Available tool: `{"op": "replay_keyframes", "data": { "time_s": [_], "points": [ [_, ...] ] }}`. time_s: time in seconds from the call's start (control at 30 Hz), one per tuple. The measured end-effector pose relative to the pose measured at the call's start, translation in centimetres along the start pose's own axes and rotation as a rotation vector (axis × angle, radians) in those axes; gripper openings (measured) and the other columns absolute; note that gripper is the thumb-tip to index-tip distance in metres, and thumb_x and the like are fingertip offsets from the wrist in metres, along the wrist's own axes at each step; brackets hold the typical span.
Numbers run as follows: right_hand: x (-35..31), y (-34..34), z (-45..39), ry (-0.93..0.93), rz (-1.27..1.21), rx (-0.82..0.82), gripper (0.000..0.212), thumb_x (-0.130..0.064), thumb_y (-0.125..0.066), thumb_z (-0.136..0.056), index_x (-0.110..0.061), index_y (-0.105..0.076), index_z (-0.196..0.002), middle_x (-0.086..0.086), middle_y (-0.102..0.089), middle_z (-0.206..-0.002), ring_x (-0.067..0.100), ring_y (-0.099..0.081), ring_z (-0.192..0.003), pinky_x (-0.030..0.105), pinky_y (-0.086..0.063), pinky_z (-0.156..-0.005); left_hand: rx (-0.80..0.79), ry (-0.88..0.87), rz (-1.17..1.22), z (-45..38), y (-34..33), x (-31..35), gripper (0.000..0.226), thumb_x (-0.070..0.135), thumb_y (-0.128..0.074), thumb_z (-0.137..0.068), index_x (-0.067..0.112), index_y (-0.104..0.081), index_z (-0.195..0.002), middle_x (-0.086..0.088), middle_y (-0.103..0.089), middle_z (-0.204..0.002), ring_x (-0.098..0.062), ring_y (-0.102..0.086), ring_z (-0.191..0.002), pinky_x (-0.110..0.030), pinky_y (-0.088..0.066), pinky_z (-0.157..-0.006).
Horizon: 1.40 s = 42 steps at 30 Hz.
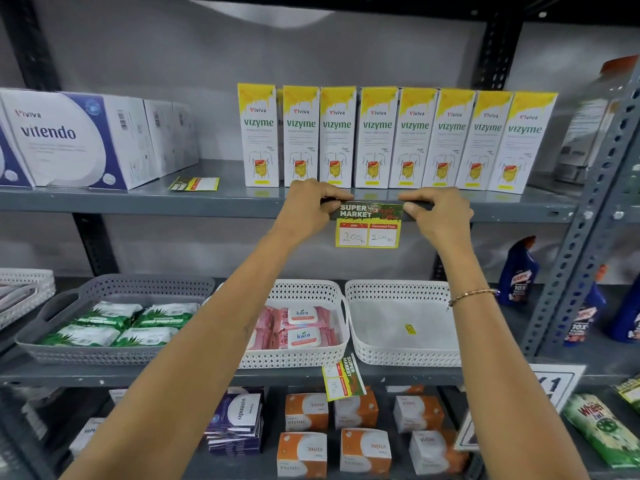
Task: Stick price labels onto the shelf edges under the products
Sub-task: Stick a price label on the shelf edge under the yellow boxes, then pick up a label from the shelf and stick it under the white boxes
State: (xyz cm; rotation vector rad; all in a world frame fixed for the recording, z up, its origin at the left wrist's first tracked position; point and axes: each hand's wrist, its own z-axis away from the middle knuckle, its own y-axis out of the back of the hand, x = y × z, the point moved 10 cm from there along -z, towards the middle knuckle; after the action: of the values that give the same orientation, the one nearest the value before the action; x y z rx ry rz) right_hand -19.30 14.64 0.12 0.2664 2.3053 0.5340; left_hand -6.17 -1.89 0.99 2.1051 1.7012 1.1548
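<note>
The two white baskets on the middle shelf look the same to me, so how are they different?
The left white basket holds pink Kara wipes packs; the right white basket holds only one small yellow tag. A price label hangs tilted from the shelf edge below the left white basket; no label shows below the right white basket. Both share the same white lattice sides and sit side by side.

Yellow-green price label (368,224) flat on shelf edge (173,205) — under vizyme boxes (394,136).
</note>
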Motion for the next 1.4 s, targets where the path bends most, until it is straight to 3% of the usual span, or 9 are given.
{"op": "replay_keyframes", "data": {
  "time_s": [0.13,0.3,0.47,0.57,0.7,0.9,1.07,1.17,1.4],
  "points": [
    [-0.8,-0.3,0.4,-0.035,0.088,0.038,0.021,-0.011,-0.058,-0.089,-0.026,-0.071,-0.094,-0.002,-0.071,-0.100,0.021,-0.060,-0.101,0.040,-0.030,-0.091,0.010,-0.040,0.045,0.2,1.5,-0.2,0.021,0.009,-0.065,-0.086,0.009,-0.070,-0.107,-0.005,-0.071,-0.108,-0.010,-0.060,-0.098,0.002,-0.036,-0.080],
    [-5.5,-2.5,2.3,0.041,0.086,0.177,0.008,-0.024,-0.060,-0.088,-0.025,-0.068,-0.089,-0.002,-0.068,-0.100,0.025,-0.058,-0.099,0.036,-0.028,-0.083,0.054,-0.030,-0.007,0.3,5.8,-2.4,0.013,0.008,-0.066,-0.085,0.005,-0.072,-0.095,-0.007,-0.071,-0.098,-0.009,-0.058,-0.089,0.007,-0.033,-0.076],
    [-12.1,-8.7,3.3,0.177,-0.050,0.032,0.007,-0.024,-0.065,-0.084,-0.019,-0.070,-0.085,0.002,-0.070,-0.093,0.025,-0.061,-0.091,0.040,-0.048,-0.082,0.064,-0.001,-0.151,0.5,12.5,-6.7,0.009,0.007,-0.067,-0.082,0.005,-0.073,-0.088,-0.008,-0.070,-0.090,-0.009,-0.058,-0.079,0.001,-0.038,-0.074],
    [-16.4,-12.2,3.5,0.212,-0.134,-0.063,0.008,-0.019,-0.067,-0.082,-0.015,-0.072,-0.083,0.003,-0.073,-0.088,0.020,-0.064,-0.088,0.028,-0.048,-0.079,0.107,0.101,-0.261,0.1,17.2,-10.0,0.008,0.008,-0.066,-0.082,0.004,-0.073,-0.086,-0.009,-0.072,-0.092,-0.012,-0.057,-0.075,-0.013,-0.043,-0.070],
    [-21.6,-16.6,2.7,0.246,-0.133,-0.222,0.006,-0.019,-0.069,-0.081,-0.014,-0.072,-0.082,0.000,-0.073,-0.085,0.012,-0.062,-0.080,0.022,-0.045,-0.074,0.161,0.250,-0.404,0.6,21.6,-13.3,0.012,0.010,-0.062,-0.082,0.007,-0.073,-0.084,-0.011,-0.073,-0.095,-0.028,-0.064,-0.093,-0.031,-0.048,-0.084],
    [-28.4,-22.4,0.9,0.401,0.077,-0.431,0.004,-0.012,-0.071,-0.077,-0.016,-0.072,-0.079,0.004,-0.072,-0.086,0.018,-0.066,-0.081,0.032,-0.054,-0.078,0.114,0.475,-0.514,2.5,22.1,-16.0,0.033,0.026,-0.064,-0.084,-0.003,-0.063,-0.101,-0.023,-0.064,-0.105,-0.039,-0.057,-0.102,-0.039,-0.048,-0.084],
    [-27.7,-23.5,0.4,0.347,0.186,-0.433,0.006,-0.007,-0.069,-0.077,-0.011,-0.073,-0.079,0.009,-0.073,-0.089,0.023,-0.066,-0.085,0.028,-0.052,-0.076,0.042,0.507,-0.537,2.5,20.6,-16.6,0.044,0.036,-0.055,-0.090,-0.004,-0.054,-0.109,-0.024,-0.058,-0.115,-0.039,-0.054,-0.108,-0.039,-0.044,-0.086],
    [-25.7,-23.3,-0.2,0.252,0.219,-0.386,0.012,-0.007,-0.063,-0.075,-0.011,-0.073,-0.081,0.010,-0.072,-0.090,0.027,-0.065,-0.084,0.032,-0.055,-0.074,0.014,0.515,-0.539,2.1,20.2,-16.5,0.045,0.036,-0.051,-0.093,-0.004,-0.053,-0.114,-0.023,-0.057,-0.119,-0.038,-0.052,-0.112,-0.038,-0.043,-0.089],
    [-23.9,-23.2,0.2,0.187,0.118,-0.480,0.009,-0.003,-0.068,-0.077,-0.010,-0.075,-0.078,0.006,-0.073,-0.085,0.018,-0.065,-0.080,0.025,-0.051,-0.068,-0.006,0.511,-0.620,1.5,19.8,-17.3,0.030,0.016,-0.055,-0.091,-0.004,-0.053,-0.113,-0.023,-0.059,-0.118,-0.037,-0.054,-0.110,-0.037,-0.044,-0.084]
  ]
}}
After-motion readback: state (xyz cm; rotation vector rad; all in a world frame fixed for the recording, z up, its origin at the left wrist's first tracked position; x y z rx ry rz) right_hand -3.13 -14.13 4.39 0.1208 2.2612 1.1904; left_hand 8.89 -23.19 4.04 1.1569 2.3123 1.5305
